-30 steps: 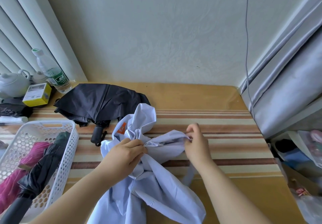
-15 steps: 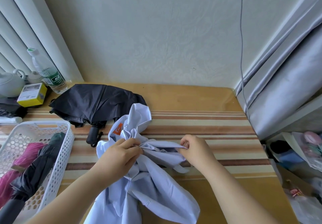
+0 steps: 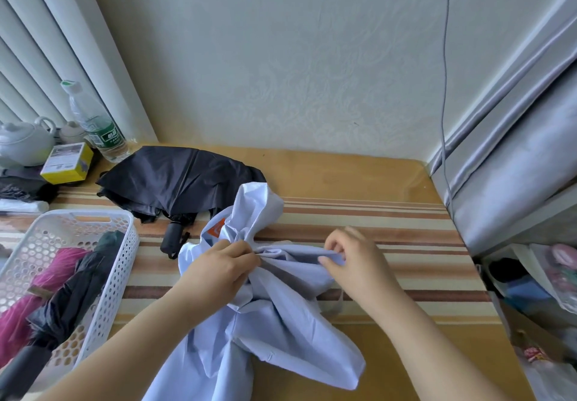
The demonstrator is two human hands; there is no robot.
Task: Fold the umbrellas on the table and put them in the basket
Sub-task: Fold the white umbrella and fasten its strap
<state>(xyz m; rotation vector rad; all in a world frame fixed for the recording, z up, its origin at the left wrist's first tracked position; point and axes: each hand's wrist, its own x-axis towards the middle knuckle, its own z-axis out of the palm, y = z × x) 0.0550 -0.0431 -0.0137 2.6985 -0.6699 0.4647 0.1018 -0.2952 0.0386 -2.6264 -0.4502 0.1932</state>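
Pale-blue umbrella (image 3: 274, 316) lay slack on the tabletop (image 3: 374, 222); my left hand (image 3: 221, 272) bunched its middle, right hand (image 3: 352, 257) pinched one panel's edge taut. Soft, slippery cloth, I judged: grip folds near the ribs.

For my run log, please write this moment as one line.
left hand: grips light blue umbrella | right hand: pinches its fold | black umbrella: unfolded | basket: two umbrellas

Matt pale-blue cloth umbrella (image 3: 281, 322), black cloth umbrella (image 3: 175, 182), perforated white plastic basket (image 3: 121, 263), glossy wood table (image 3: 359, 176)
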